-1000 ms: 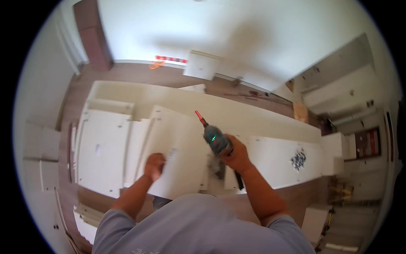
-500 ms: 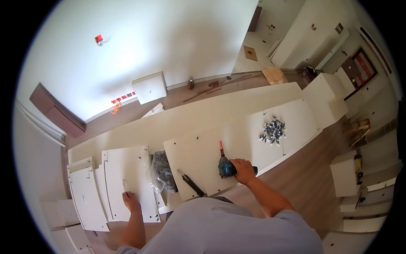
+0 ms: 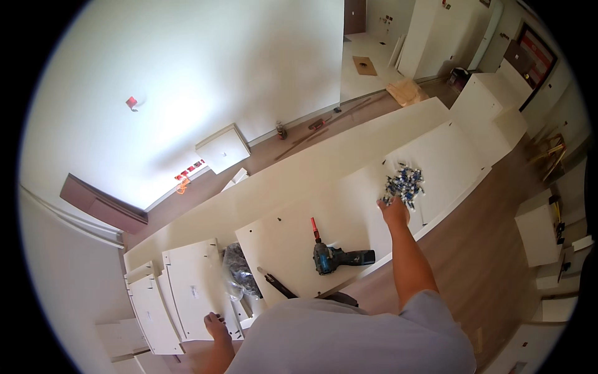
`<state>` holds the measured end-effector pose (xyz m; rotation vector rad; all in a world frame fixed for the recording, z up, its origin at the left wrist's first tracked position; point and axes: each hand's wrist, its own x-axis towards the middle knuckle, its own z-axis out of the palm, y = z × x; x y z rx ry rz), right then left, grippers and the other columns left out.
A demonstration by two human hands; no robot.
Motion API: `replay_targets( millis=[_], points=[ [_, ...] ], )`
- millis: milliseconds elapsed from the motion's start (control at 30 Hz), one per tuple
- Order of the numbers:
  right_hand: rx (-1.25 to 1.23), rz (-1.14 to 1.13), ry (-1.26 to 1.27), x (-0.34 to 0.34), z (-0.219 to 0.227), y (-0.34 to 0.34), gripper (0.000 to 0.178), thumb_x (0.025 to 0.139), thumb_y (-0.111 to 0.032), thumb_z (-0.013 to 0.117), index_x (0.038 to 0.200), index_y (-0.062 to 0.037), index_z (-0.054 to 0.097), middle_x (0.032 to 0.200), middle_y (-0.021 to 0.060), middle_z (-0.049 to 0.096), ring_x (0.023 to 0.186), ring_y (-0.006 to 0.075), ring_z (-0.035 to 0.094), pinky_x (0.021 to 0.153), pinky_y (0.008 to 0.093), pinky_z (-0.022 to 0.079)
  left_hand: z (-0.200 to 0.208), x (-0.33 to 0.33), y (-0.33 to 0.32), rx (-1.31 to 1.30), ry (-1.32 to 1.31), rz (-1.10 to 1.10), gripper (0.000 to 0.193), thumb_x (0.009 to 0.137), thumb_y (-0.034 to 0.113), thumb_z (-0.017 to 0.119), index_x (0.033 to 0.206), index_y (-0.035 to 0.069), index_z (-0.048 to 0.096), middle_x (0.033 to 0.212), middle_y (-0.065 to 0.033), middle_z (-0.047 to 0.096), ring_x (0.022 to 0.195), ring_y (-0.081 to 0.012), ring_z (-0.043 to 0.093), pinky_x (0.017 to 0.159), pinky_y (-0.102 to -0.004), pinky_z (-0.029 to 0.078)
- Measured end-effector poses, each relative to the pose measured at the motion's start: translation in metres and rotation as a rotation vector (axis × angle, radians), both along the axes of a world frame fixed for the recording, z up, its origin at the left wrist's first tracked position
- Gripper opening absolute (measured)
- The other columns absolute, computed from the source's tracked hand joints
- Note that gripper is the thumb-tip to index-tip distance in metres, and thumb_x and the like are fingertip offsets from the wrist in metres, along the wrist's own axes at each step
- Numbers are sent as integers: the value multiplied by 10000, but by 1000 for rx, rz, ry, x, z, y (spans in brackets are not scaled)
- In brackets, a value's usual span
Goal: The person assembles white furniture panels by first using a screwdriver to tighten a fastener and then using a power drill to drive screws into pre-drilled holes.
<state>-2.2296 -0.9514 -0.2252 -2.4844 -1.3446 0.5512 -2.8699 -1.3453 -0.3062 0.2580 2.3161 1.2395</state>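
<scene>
My right hand [image 3: 393, 212] reaches to the near edge of a pile of small blue-and-silver fittings [image 3: 408, 181]. Its thumb stands apart from the fingers, whose tips are partly lost among the pieces. A cordless drill [image 3: 328, 258] with a red-tipped bit lies on its side on a white panel [image 3: 280, 240], touched by neither hand. Over the near edge of another white panel [image 3: 198, 274], my left hand [image 3: 216, 326] has its fingers curled together; whatever they hold, if anything, is too small to make out.
A black-handled cutter knife [image 3: 277, 283] lies beside a clear plastic bag of dark pieces [image 3: 240, 271]. More white panels [image 3: 152, 315] are stacked at the left. White cabinet boxes [image 3: 489, 115] stand at the far right. A bottle [image 3: 281, 130] is on the floor by the wall.
My right hand has let go of the drill, now lying on the panel, and moved right and away to the fittings. My left hand has shifted towards the near edge of its panel.
</scene>
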Motion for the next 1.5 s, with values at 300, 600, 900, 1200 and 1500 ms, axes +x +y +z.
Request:
replay_targets(
  millis=[300,600,900,1200,1500],
  points=[
    [-91,59,-15,6,-21,29,591,862,-413,797,1268,-27,610,1177,210,737,1119,381,705,957,478,548,20,40,-15,-9,97,-220,226,1084,247,502,1003,39,530,826,-75,641,602,-152,601,517,-304,497],
    [-172,193,44,8,-37,34,468,864,-378,763,1129,5,713,1139,249,734,1097,401,707,948,486,563,56,88,41,82,-64,-400,166,1072,183,528,993,39,550,816,-70,642,683,-137,614,614,-284,497],
    [-162,553,-109,-32,-48,21,290,914,-207,565,1046,4,714,1004,225,762,946,375,754,797,488,599,74,102,93,126,-206,-458,205,1100,252,495,1041,64,548,899,-93,677,726,-176,660,676,-314,552],
    [-195,621,76,-64,-40,4,275,859,-218,637,1003,-22,765,1006,201,764,944,378,738,802,468,596,117,157,177,252,-726,-440,91,1074,171,506,1106,89,528,974,-105,694,802,-256,687,719,-390,576],
    [-84,1218,625,-218,72,-96,384,845,-320,659,1052,0,708,1026,245,731,997,421,700,901,482,540,155,201,205,281,-1250,-497,351,1063,350,549,1203,34,607,1044,-113,671,1021,-315,653,920,-470,548]
  ],
)
